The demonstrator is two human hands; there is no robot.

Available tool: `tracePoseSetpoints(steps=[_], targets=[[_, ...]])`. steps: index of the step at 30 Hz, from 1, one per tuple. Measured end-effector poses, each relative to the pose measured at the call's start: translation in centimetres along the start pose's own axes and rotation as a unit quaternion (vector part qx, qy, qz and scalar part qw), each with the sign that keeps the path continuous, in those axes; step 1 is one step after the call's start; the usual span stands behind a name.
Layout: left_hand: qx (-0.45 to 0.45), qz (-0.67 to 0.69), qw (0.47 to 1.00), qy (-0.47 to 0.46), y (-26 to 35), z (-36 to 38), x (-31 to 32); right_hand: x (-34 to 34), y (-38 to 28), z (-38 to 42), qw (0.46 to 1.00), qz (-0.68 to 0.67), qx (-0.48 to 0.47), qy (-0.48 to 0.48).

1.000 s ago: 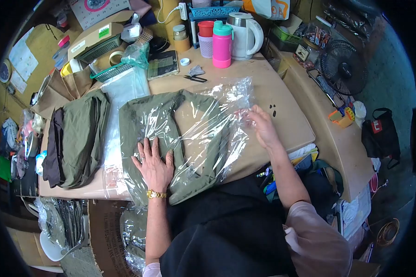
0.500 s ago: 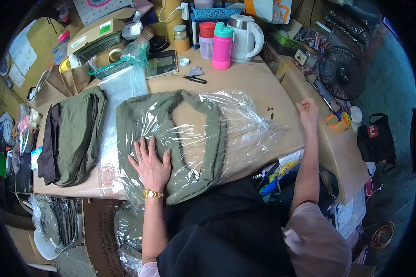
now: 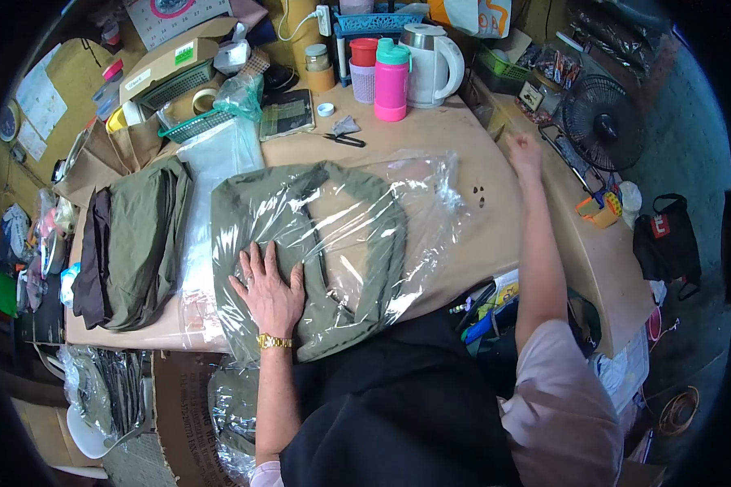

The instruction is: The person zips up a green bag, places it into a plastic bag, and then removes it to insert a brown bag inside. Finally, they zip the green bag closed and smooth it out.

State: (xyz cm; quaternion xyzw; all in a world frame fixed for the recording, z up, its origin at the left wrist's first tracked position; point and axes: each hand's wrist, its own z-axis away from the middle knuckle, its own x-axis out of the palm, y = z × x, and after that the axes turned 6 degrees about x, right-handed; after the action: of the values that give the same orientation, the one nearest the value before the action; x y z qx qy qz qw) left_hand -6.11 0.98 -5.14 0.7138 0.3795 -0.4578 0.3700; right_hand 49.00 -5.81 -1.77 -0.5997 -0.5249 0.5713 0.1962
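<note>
My left hand [image 3: 272, 300] lies flat, fingers spread, on a folded olive-green garment [image 3: 252, 207] inside a clear plastic bag [image 3: 430, 235]. The bag's loose right end reaches past the garment over the tan tabletop. Out to the right, apart from the bag, my right hand [image 3: 525, 158] is held with curled fingers above the table's right side. Whether anything small is in it I cannot make out. Left of the bag sit folded olive and dark brown garments [image 3: 142, 243] beside a stack of flat clear plastic bags [image 3: 207, 211].
Small black thread snips [image 3: 345, 140] lie behind the bag. A pink bottle [image 3: 391, 89] and an electric kettle [image 3: 430, 65] stand at the back. A black fan [image 3: 603, 126] and an orange holder [image 3: 598, 211] are on the right-hand ledge. A cardboard box [image 3: 183, 406] stands below the front edge.
My right hand has moved forward and slightly left. The bag's loose end has shifted back and its stretched right tip has drawn in. My left hand stays on the garment.
</note>
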Motion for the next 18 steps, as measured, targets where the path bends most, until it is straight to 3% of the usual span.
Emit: tracePoseSetpoints(steps=[1, 3, 5, 7, 11, 12, 13, 15, 16, 17, 18], targets=[[0.000, 0.001, 1.000, 0.002, 0.1, -0.1, -0.1, -2.5, -2.0, 3.2, 0.999, 0.000, 0.032, -0.034], [-0.003, 0.001, 1.000, 0.001, 0.0, 0.0, -0.3, -4.8, -5.0, 9.6, 0.963, 0.014, 0.104, -0.248], [0.003, 0.007, 1.000, 0.009, 0.2, 0.0, -0.4, -3.4, -4.0, 14.7, 0.929, 0.052, -0.033, -0.365], [0.003, 0.004, 1.000, 0.004, 0.2, 0.0, -0.2, -1.7, -5.3, 19.2, 0.924, 0.070, -0.096, -0.364], [0.001, 0.000, 1.000, 0.000, -0.2, -0.1, 0.0, 0.3, -5.4, 19.3, 0.921, 0.102, -0.124, -0.355], [0.001, 0.008, 1.000, 0.000, -0.3, 0.0, 0.0, -0.1, -5.1, 18.6, 0.922, -0.059, 0.000, -0.382], [-0.004, 0.008, 1.000, -0.003, -0.3, 0.0, 0.0, -0.6, -4.6, 17.8, 0.884, -0.215, 0.129, -0.395], [-0.009, 0.007, 1.000, 0.003, -0.6, -0.1, 0.4, -2.8, -2.0, 15.0, 0.904, -0.294, 0.114, -0.288], [-0.013, 0.005, 1.000, 0.006, -0.8, -0.2, 0.6, -4.4, 0.3, 12.7, 0.901, -0.290, 0.118, -0.300], [-0.011, 0.013, 1.000, 0.000, -0.8, -0.3, 0.8, -6.0, 3.2, 10.1, 0.964, -0.141, 0.089, -0.209], [-0.011, 0.021, 1.000, 0.004, -0.9, -0.4, 0.8, -6.4, 4.6, 9.0, 0.992, 0.013, 0.051, -0.112]])
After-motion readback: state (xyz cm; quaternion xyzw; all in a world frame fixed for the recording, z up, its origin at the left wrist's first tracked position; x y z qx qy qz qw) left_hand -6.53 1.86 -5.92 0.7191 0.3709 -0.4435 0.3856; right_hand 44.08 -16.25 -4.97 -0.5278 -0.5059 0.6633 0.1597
